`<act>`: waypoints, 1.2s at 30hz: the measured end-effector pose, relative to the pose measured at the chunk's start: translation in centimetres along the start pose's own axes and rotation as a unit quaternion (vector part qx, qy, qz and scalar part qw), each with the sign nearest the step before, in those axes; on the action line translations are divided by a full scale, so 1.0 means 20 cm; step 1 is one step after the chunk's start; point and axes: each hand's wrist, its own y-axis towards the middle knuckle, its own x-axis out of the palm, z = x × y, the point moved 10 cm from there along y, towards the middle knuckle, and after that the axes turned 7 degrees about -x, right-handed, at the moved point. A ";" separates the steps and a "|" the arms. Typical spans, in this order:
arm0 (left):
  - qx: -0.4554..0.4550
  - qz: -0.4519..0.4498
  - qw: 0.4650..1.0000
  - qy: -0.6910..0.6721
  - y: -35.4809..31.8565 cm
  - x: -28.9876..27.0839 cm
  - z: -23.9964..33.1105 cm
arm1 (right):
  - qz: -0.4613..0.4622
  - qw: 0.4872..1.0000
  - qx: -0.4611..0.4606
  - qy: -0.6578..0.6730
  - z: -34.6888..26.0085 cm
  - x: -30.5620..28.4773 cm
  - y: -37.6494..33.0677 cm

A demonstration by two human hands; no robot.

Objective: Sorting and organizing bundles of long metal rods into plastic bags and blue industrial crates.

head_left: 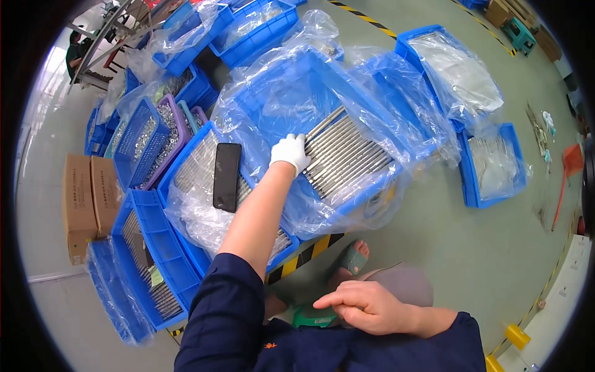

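Note:
My left hand [289,154], in a white glove, reaches into a large blue bin [362,208] lined with clear plastic. It rests against the left ends of a row of slim metal rods [347,155], its short-looking fingers slightly apart; no rod shows lifted in it. The rods lie side by side, filling the right part of the bin. My right hand [365,305] is bare and hovers in front of my body, forefinger stretched out and the other fingers loosely bent, with nothing in it.
A black phone [227,177] lies on a plastic-covered blue bin of rods at left. Further left are a narrow blue bin [162,232], baskets of small metal parts [147,139] and cardboard boxes [80,201]. More blue bins [493,164] stand on the floor at right. Behind, a person sits.

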 end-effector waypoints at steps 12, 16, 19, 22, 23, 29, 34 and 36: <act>-0.022 -0.004 1.000 0.018 0.06 0.03 -0.02 | -0.020 0.998 0.015 0.051 0.02 0.02 0.04; -0.023 -0.002 1.000 0.003 0.07 0.01 0.00 | -0.022 0.997 0.021 0.066 0.02 0.02 0.03; -0.040 0.000 0.999 -0.009 0.06 0.01 -0.05 | -0.032 0.997 0.027 0.069 0.01 0.03 0.03; -0.066 -0.027 0.997 -0.023 0.04 0.05 -0.05 | -0.019 0.996 0.051 0.070 0.06 0.04 0.00; -0.052 -0.006 0.999 -0.004 0.05 0.05 -0.04 | -0.017 0.994 0.064 0.090 0.07 0.04 0.00; -0.019 0.062 0.997 0.032 0.04 0.01 0.04 | -0.020 0.990 0.085 0.112 0.07 0.05 -0.02; -0.028 0.103 0.994 -0.036 0.00 -0.12 0.01 | -0.003 0.982 0.110 0.155 0.12 0.05 -0.01; 0.003 0.113 0.993 -0.020 -0.01 -0.17 0.07 | 0.013 0.972 0.124 0.200 0.15 0.06 -0.01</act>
